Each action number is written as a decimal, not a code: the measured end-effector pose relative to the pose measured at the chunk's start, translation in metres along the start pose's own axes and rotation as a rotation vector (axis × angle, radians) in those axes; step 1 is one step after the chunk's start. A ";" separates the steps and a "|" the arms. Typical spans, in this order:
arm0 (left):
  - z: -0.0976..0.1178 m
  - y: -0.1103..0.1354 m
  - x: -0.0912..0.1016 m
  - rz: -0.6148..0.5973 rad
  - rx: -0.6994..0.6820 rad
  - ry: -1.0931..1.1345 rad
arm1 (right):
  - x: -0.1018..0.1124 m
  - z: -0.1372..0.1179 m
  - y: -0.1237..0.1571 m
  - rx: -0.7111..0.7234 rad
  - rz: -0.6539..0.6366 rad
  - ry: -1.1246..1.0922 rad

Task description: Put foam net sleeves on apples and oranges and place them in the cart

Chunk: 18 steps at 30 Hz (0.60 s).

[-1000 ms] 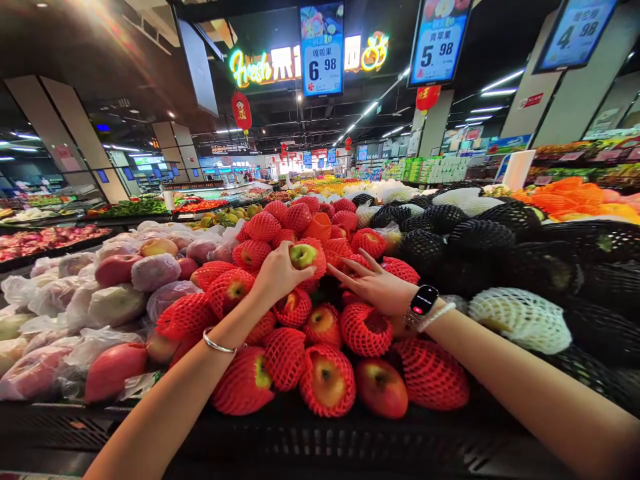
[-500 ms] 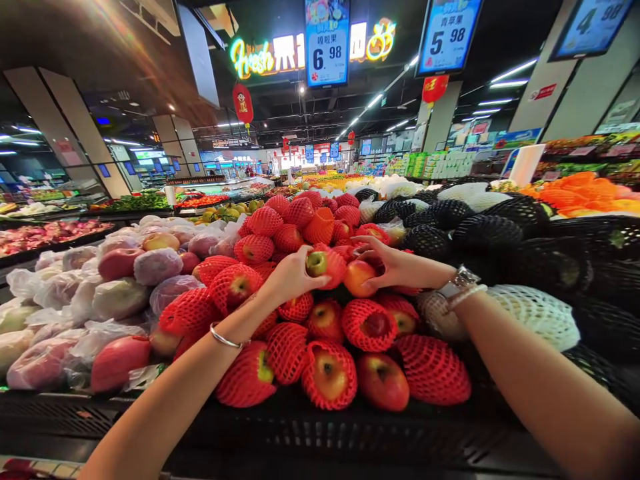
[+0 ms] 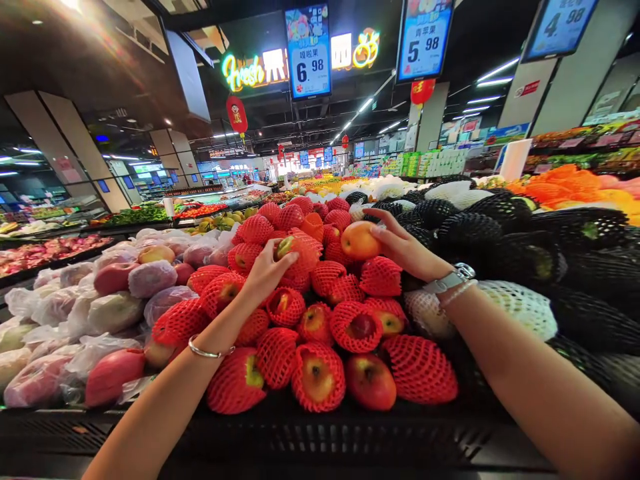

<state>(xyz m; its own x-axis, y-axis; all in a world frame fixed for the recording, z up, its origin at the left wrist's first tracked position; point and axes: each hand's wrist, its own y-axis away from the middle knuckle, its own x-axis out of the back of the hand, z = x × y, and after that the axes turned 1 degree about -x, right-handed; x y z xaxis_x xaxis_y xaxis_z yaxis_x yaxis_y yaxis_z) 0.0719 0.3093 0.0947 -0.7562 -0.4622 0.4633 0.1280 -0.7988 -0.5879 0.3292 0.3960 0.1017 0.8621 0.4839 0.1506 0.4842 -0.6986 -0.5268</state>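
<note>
A heap of red apples in red foam nets (image 3: pixel 320 320) fills the middle of a dark display bin. My left hand (image 3: pixel 265 273) is closed round a netted apple (image 3: pixel 299 252) near the top of the heap. Just to the right, my right hand (image 3: pixel 403 250) grips a bare orange-red apple (image 3: pixel 360 240) and holds it slightly above the pile. A bangle sits on my left wrist and a watch on my right.
Apples wrapped in plastic bags (image 3: pixel 75 313) lie to the left. Fruit in black nets (image 3: pixel 500 233) and white nets (image 3: pixel 515 313) lies to the right. The black bin front (image 3: pixel 320 440) runs along the bottom. Price screens (image 3: pixel 309 50) hang overhead.
My right hand went from lying flat on the pile to grasping a bare apple and lifting it up. My left hand kept its netted apple, shifting slightly left.
</note>
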 end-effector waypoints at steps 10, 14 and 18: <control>0.012 0.017 -0.006 -0.414 -0.184 -0.466 | -0.001 -0.003 -0.001 -0.019 0.243 -0.404; 0.005 0.016 -0.012 -0.432 -0.219 -0.637 | -0.001 -0.002 0.001 -0.020 0.245 -0.249; -0.006 0.011 -0.017 -0.523 -0.169 -0.628 | -0.002 0.005 -0.001 -0.016 0.262 -0.194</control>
<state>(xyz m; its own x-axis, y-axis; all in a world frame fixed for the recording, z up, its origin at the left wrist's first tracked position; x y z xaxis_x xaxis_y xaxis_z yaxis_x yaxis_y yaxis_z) 0.0829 0.3105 0.0762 -0.1867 -0.2168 0.9582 -0.2756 -0.9246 -0.2629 0.3258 0.3983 0.0979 0.9138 0.3768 -0.1515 0.2532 -0.8202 -0.5130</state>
